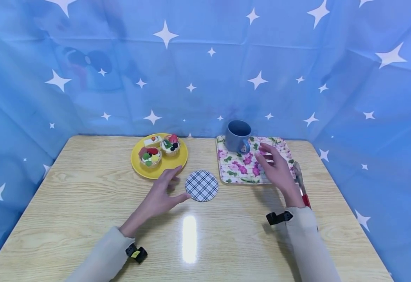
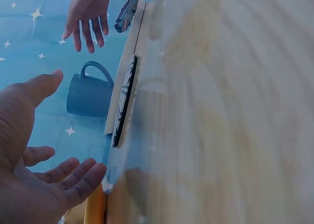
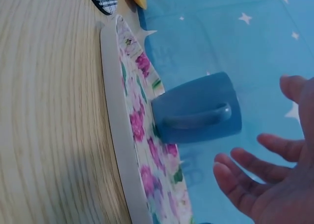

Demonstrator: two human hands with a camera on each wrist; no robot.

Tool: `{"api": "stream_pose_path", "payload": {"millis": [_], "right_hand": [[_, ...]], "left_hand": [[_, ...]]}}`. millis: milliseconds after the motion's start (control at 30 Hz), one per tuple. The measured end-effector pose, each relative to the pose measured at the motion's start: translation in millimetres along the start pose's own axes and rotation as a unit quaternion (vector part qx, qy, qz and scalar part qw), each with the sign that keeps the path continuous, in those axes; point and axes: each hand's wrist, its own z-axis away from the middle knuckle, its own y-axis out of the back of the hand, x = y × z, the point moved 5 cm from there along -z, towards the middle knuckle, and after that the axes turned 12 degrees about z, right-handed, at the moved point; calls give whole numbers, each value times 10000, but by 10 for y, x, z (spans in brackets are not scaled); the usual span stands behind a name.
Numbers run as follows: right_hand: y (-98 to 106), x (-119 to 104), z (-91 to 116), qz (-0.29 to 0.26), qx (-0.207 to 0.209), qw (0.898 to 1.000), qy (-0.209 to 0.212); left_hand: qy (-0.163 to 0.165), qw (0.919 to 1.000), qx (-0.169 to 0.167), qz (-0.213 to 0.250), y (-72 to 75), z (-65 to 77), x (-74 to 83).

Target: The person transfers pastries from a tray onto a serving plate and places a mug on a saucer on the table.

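Note:
My left hand (image 1: 159, 197), fingers spread and holding nothing, hovers over the table between a yellow plate and a round plaid coaster (image 1: 202, 186). In the head view its thumb overlaps the coaster's left edge; the left wrist view shows the hand apart from the coaster (image 2: 125, 101). A blue-grey mug (image 1: 238, 136) stands upright on the back left of a floral tray (image 1: 233, 178). Over the tray's right part, my right hand (image 1: 277, 170) is held with loosely bent fingers, nothing in them. The right wrist view shows a gap between those fingers and the mug (image 3: 196, 110).
Small fruit tarts (image 1: 150, 157) and a cake piece (image 1: 152, 140) sit on the yellow plate (image 1: 136, 166) at the back left. Metal tongs with a red handle (image 1: 306, 201) lie right of the tray, partly hidden by my right arm. A blue star-patterned curtain (image 1: 198, 58) hangs behind the table.

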Motion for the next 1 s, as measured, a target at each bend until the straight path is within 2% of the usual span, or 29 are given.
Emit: {"api": "stream_pose_path", "payload": {"millis": [233,367,567,767,1000], "right_hand": [[-95,40,-99,-30,-95,9999,-137],[-146,57,-164,-219,-184,9992,-270],[-213,62,-269,-707,-257,9964,-387],[-279,77,-349,-1254,-403,9900,-514],[-351,103,-417,-1292,-740,9862,-723]], "left_hand": [[370,9992,-108,75,-111,-34,-17],[505,9986,-145,107,-165,-62,-8],[665,9977,-30,127,-226,-102,-16],[847,9963,105,-58,-282,-127,-40],[1080,9937,108,-265,-323,-136,-80]]}}
